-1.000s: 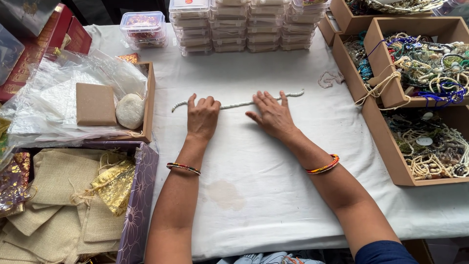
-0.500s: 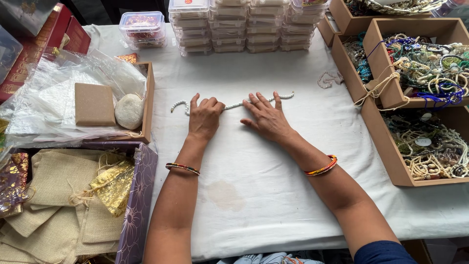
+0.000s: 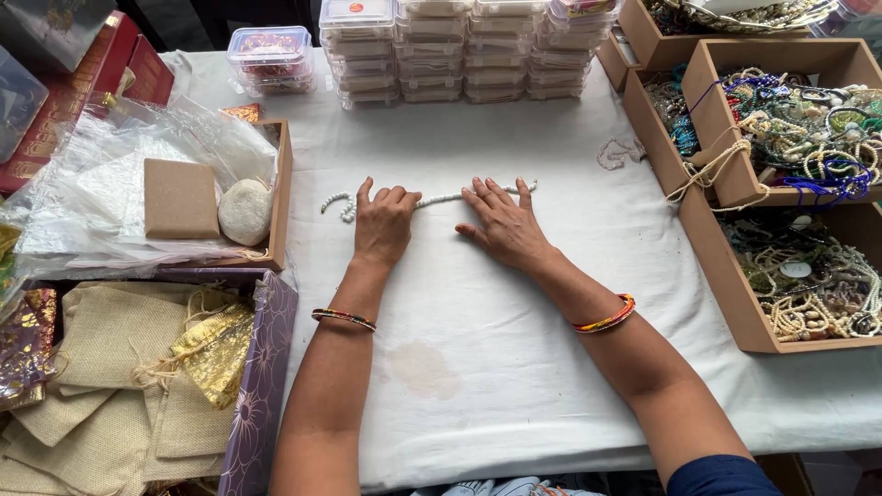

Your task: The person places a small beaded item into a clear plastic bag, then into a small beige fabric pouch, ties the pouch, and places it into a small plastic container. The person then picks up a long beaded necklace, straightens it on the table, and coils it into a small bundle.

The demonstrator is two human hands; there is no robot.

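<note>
A string of small white beads lies across the white tablecloth, its left end curled into a small loop. My left hand rests palm down on the strand's left part, fingers curled over it. My right hand lies flat with spread fingers on the strand's right part, whose end pokes out past the fingertips. Both wrists wear coloured bangles.
Stacks of clear plastic boxes stand at the back. Cardboard trays of beaded jewellery line the right. At left a tray holds plastic bags, a tan box and a white pouch; burlap and gold pouches fill a purple box.
Both hands have slid closer together along the beads. The strand, straight a second ago, is now shorter across, with its left end curled and its right end drawn in leftward.
</note>
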